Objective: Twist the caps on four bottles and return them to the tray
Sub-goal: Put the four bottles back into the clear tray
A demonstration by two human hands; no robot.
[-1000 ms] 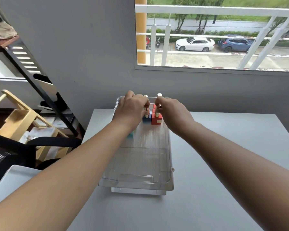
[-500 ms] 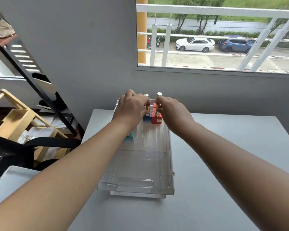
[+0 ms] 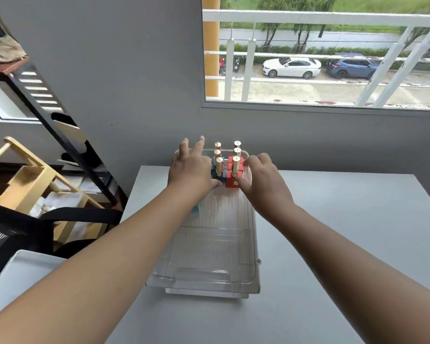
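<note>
A clear plastic tray (image 3: 251, 247) lies on the grey table. At its far end stand several small bottles with tall gold caps, in two rows: blue-bodied ones (image 3: 219, 166) on the left, red-bodied ones (image 3: 235, 170) on the right. My left hand (image 3: 190, 170) hovers just left of the blue row, fingers spread, thumb near the bottles' base. My right hand (image 3: 263, 181) is just right of the red row, fingers apart, thumb by the nearest red bottle. Neither hand holds anything. A teal object (image 3: 196, 209) peeks out under my left forearm.
The grey table (image 3: 345, 232) extends to the right of the tray. A wall and window sill stand right behind the tray's far end. At the left are a black ladder-like rack (image 3: 67, 145), a wooden shelf unit (image 3: 27, 184) and a black chair (image 3: 15, 234).
Both hands have opened and drawn apart from the bottles, left hand to the left and right hand to the right, so the two rows of gold caps are now uncovered.
</note>
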